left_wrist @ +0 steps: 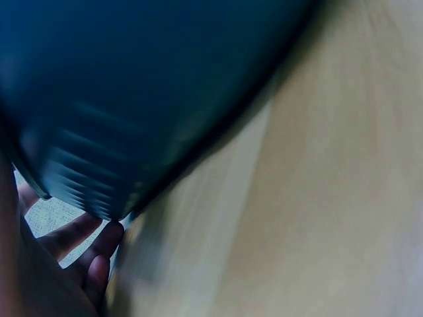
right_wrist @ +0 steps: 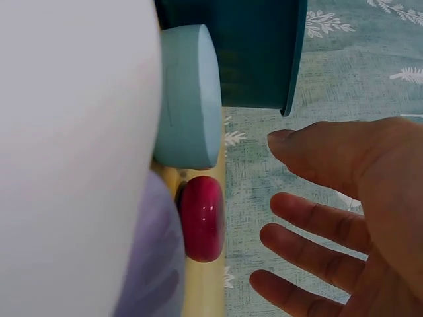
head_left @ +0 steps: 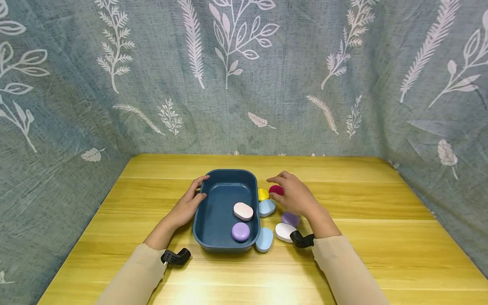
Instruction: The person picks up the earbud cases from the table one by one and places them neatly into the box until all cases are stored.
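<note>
A dark blue plastic bin stands on the table, with a pale pink soap-like bar and a round purple one inside. My left hand rests at the bin's left side; thumb and forefinger touch its rim, and other fingertips meet the outer wall in the left wrist view. My right hand hovers over a dark red bar, fingers spread and apart from it in the right wrist view. Beside the bin lie a yellow bar and a light blue bar.
Nearer me, right of the bin, lie another light blue bar, a white bar and a purple bar, close to the right wrist. A patterned curtain hangs behind the wooden table.
</note>
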`<state>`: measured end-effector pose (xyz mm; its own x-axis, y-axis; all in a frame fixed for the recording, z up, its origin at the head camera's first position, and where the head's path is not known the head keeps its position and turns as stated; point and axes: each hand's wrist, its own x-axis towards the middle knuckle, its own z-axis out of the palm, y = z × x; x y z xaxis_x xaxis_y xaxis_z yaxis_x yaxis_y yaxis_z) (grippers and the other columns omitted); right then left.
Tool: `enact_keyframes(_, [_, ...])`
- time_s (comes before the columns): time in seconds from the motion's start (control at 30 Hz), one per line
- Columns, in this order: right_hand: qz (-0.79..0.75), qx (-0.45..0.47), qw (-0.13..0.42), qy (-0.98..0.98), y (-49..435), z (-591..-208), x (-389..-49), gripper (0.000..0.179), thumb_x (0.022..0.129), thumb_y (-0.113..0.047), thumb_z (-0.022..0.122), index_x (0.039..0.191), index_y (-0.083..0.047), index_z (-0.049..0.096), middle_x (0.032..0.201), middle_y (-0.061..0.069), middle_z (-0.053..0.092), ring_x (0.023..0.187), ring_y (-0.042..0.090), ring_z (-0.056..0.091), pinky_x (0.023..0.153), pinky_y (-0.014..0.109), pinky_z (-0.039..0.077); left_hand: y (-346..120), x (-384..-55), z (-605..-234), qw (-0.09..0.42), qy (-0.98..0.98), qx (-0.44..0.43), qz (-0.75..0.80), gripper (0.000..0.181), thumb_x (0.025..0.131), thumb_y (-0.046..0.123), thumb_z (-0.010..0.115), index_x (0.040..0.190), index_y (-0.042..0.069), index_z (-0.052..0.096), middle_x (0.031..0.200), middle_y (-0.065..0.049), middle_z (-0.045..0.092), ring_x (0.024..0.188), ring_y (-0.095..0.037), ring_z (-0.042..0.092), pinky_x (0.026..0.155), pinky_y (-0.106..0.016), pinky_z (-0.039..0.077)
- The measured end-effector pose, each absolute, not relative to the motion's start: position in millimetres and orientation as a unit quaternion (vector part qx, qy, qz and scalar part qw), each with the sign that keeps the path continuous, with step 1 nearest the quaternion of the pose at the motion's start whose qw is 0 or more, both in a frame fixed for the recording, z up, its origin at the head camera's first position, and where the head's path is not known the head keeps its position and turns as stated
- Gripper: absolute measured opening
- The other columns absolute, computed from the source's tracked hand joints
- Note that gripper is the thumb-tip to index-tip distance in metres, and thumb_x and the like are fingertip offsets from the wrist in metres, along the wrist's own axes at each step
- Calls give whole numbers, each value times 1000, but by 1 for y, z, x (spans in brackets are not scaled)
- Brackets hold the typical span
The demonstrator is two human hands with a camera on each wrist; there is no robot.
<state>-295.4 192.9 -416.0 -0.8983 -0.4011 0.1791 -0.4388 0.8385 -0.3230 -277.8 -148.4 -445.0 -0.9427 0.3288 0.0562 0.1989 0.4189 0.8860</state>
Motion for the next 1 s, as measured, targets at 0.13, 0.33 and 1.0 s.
enact_keyframes(0.13, [175,213,45,-960,194,-419,-297,45,88,-28,70,130,-15,61,124,8,58,110,26,55,95,44,48,-149,-282,-450,61,841,159,514,49,104,24,38,152,28,25,156,-14,24,144,-35,24,112,-58,27])
enact_keyframes(0.33, [177,200,10,-964,194,-421,-297,45,89,-29,69,131,-14,60,126,8,57,109,28,54,91,43,50,-154,-296,-473,56,836,158,522,49,105,23,37,150,38,24,158,-10,21,146,-33,21,112,-59,25])
enact_keyframes(1.0, [171,216,-53,-960,199,-426,-300,40,97,-18,56,136,-10,56,147,13,45,133,38,42,109,53,36,-155,-301,-483,40,832,158,530,48,104,25,38,147,44,26,151,-9,29,138,-33,35,108,-58,31])
